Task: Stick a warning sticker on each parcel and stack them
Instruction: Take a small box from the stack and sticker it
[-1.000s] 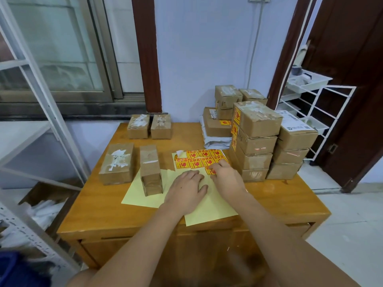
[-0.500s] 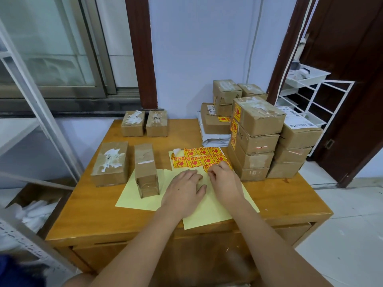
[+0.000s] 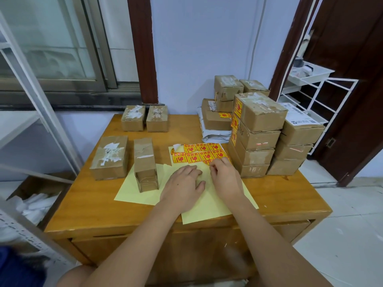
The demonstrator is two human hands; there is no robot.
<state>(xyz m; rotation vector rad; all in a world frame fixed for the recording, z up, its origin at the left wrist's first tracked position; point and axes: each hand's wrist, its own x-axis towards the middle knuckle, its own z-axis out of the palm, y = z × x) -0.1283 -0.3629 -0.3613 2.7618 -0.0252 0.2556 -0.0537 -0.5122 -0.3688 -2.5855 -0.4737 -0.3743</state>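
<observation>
A pale yellow backing sheet (image 3: 207,206) lies on the wooden table (image 3: 87,212), with red-and-yellow warning stickers (image 3: 199,153) along its far edge. My left hand (image 3: 183,188) presses flat on the sheet. My right hand (image 3: 223,177) picks at a sticker on the near row with curled fingertips. Left of the sheet a tall narrow parcel (image 3: 145,164) stands upright beside a wider parcel (image 3: 109,157). Two small parcels (image 3: 145,118) sit at the back. On the right, stacked parcels (image 3: 256,133) carry stickers on their left faces.
A second stack of boxes (image 3: 296,146) stands at the table's right edge, with more boxes and a grey mail bag (image 3: 215,134) behind. A white metal shelf (image 3: 31,96) is at the left, a white wire rack (image 3: 315,94) at the right.
My hands have stayed on the sheet. The right fingertips have curled tighter on the sticker at the near row. The view has shifted slightly.
</observation>
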